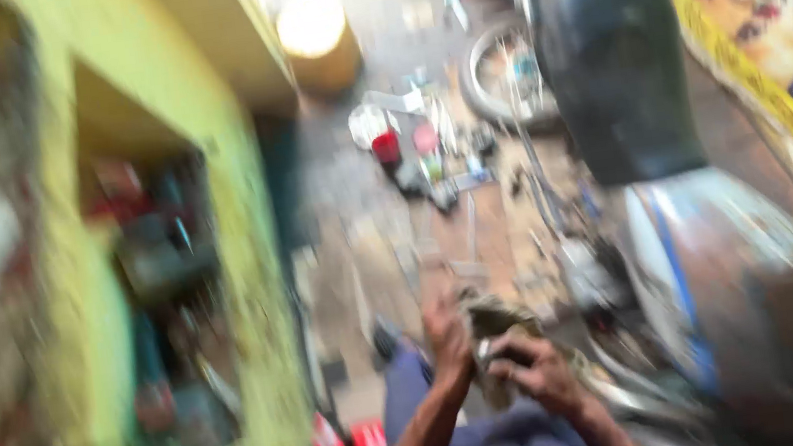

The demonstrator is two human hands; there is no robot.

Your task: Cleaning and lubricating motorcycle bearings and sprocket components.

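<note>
The left hand [448, 336] grips the left side of a crumpled grey-brown rag [496, 326], which is bunched between both hands above the lap. The right hand [535, 369] closes on a small metal part [486, 349] against the rag, beside a motorcycle [682, 248].

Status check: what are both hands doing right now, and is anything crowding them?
Left hand and right hand both closed on a crumpled grey rag, over the lap. Motorcycle close on the right. Scattered parts on the floor ahead. Frame blurred.

Single head-worn view, tilted and motion-blurred, looking steeply down at close range past lap to cluttered grey concrete floor [352, 188].
</note>
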